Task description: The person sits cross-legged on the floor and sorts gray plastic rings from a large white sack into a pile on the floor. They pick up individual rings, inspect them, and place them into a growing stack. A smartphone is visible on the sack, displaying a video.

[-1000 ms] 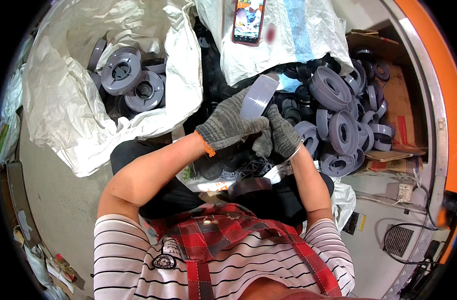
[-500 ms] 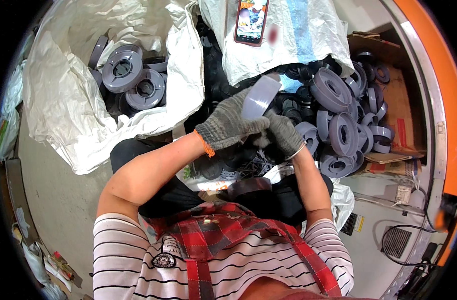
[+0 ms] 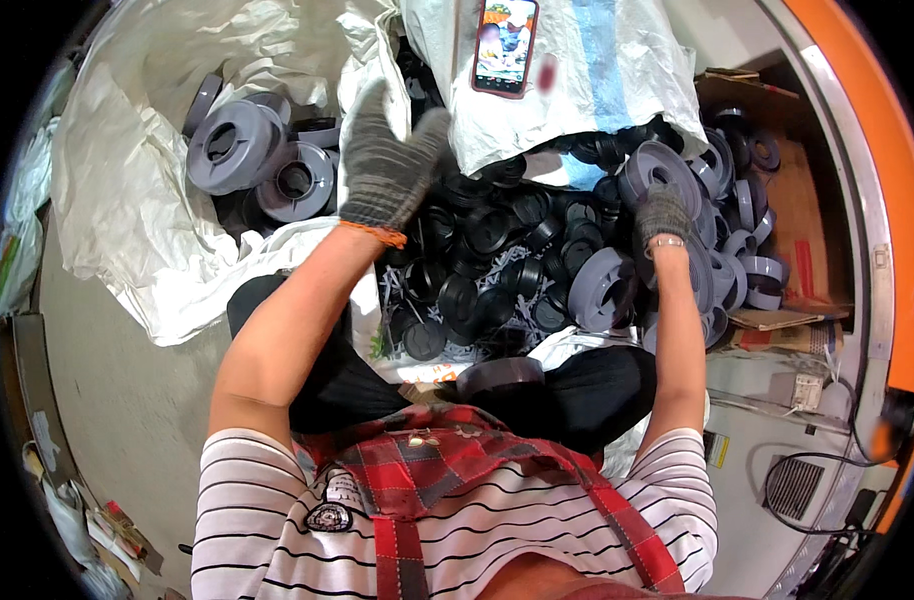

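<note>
My left hand (image 3: 389,165), in a grey knit glove with an orange cuff, is held open over the near right edge of a white woven sack (image 3: 147,215). Its fingers are spread and nothing is in them. In that sack lie several grey plastic rings, including a large flanged ring (image 3: 222,150) on top. My gloved right hand (image 3: 665,220) reaches into a pile of grey rings at the right, its fingers curled over the rim of a grey plastic ring (image 3: 667,168). Another grey ring (image 3: 602,290) leans beside that wrist.
Many black round plastic caps (image 3: 482,230) lie between my hands, with pale shreds among them. A phone (image 3: 504,50) rests on a white sheet (image 3: 617,90) at the back. A cardboard box (image 3: 802,220) holds rings at the right. A dark ring (image 3: 499,375) sits near my lap.
The grey ring held by both hands has left them; a ring now sits higher in the left sack. My left hand moved left and opened. My right hand moved right onto the grey rings.
</note>
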The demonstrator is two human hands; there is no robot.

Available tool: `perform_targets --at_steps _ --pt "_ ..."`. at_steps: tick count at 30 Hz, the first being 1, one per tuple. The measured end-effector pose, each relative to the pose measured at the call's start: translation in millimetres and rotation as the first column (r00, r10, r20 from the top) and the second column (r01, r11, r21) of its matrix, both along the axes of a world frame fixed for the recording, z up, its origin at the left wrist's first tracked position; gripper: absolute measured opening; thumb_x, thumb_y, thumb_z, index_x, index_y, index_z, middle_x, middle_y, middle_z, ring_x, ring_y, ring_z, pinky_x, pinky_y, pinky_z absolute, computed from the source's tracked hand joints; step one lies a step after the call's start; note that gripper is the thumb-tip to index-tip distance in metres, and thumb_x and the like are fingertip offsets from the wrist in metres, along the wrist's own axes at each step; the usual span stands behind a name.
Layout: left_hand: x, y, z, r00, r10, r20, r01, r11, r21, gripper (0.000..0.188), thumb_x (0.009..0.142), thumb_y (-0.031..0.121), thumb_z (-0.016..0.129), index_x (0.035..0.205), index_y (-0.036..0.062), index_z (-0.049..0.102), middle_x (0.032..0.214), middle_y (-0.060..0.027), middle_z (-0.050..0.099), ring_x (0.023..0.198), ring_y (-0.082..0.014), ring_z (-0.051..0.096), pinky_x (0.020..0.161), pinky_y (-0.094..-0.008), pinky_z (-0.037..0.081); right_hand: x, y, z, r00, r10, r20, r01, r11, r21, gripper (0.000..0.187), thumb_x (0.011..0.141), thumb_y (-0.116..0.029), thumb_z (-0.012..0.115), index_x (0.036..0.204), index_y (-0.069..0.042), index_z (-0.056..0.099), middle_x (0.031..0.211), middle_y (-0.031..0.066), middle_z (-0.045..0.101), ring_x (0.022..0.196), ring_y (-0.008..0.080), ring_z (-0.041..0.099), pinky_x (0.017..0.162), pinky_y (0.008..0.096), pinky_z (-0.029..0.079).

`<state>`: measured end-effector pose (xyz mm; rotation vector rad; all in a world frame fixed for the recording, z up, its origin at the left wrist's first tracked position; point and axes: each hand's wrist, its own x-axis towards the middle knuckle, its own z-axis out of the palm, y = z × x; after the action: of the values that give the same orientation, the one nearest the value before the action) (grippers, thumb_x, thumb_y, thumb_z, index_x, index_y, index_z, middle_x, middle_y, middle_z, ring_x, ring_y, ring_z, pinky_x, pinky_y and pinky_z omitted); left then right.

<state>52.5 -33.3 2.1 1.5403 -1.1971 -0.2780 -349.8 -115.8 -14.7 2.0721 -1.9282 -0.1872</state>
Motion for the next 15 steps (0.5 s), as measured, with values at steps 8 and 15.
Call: perform_targets --at_steps 8,15 --pt "-48 38 -17 0.189 -0.087 -0.978 0.882 0.454 0.130 0.024 0.085 0.028 0.067 0.100 0.0111 0.061 0.097 -0.0028 0.063 0.084 -0.0134 0.061 0.065 -0.0239 0.045 136 136 18 0.603 0.762 0.237 -0.761 0.639 -0.116 0.024 0.076 -0.023 0.070 0.090 -0.006 0.061 0.091 0.0135 0.062 0.088 0.0337 0.060 0.073 0.0429 0.048" --pt "-45 36 -26 0.218 -0.194 -0.957 0.889 0.444 0.112 0.023 0.088 0.020 0.062 0.104 0.0049 0.063 0.098 -0.0059 0.064 0.089 -0.0170 0.060 0.072 -0.0315 0.049 158 143 4 0.339 0.740 0.581 -0.794 0.556 -0.245 0.015 0.079 -0.017 0.065 0.089 -0.006 0.061 0.078 0.0112 0.059 0.072 0.0318 0.059 0.063 0.0423 0.046"
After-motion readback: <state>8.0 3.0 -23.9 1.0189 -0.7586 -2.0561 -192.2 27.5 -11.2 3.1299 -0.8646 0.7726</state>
